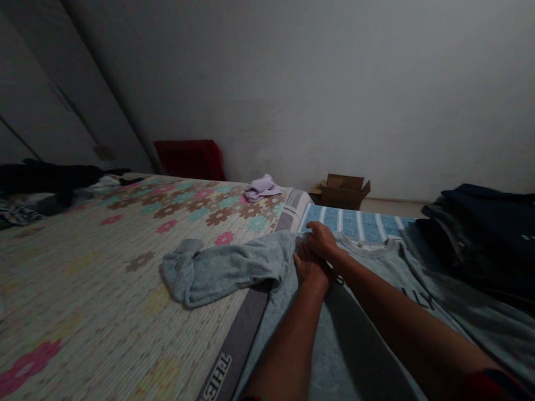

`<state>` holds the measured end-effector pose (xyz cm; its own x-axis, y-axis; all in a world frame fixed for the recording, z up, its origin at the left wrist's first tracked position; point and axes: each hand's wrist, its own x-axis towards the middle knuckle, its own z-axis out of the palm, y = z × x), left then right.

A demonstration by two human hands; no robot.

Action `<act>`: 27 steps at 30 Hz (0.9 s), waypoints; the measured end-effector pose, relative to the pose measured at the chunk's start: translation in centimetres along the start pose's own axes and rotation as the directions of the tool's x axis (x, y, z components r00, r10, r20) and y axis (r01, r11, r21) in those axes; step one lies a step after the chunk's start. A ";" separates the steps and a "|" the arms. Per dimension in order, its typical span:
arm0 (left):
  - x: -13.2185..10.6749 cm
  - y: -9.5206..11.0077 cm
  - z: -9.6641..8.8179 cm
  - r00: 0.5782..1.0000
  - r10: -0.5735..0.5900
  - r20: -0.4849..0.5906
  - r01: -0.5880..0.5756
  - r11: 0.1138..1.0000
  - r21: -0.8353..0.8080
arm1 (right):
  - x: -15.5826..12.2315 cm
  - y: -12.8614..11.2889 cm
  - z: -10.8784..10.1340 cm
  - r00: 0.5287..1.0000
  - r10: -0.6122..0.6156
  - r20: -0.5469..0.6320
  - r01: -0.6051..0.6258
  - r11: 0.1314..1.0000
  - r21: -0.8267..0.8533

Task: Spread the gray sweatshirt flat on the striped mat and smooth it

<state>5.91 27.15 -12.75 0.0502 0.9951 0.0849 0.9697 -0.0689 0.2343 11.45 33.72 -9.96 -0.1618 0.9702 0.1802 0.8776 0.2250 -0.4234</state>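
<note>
A grey long-sleeved sweatshirt with dark lettering lies spread face up, its neckline at the far side. One sleeve stretches to the left, its cuff end bent over. My left hand rests flat on the shirt near that sleeve's shoulder, thumb apart from the fingers. Crossing just beyond it, my right hand touches the shoulder area by the collar, its fingers apart. The right hand partly covers the left fingertips. My forearms hide part of the chest print.
Under the shirt are a flowered mat and a blue striped cloth. A lilac folded garment lies farther back. Dark folded clothes are stacked at right. Behind stand an open cardboard box and a red object. Dark clothes lie far left.
</note>
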 end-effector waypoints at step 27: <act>-1.1 3.0 -3.0 0.991 0.096 0.091 -0.115 0.966 0.233 | -23.9 10.9 -14.6 0.982 0.175 0.078 -0.150 0.957 -0.248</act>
<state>8.02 25.67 -9.29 0.1642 0.9863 0.0183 0.9864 -0.1641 -0.0091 31.45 11.70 -5.93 -0.0409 0.9986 0.0337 0.9761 0.0472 -0.2121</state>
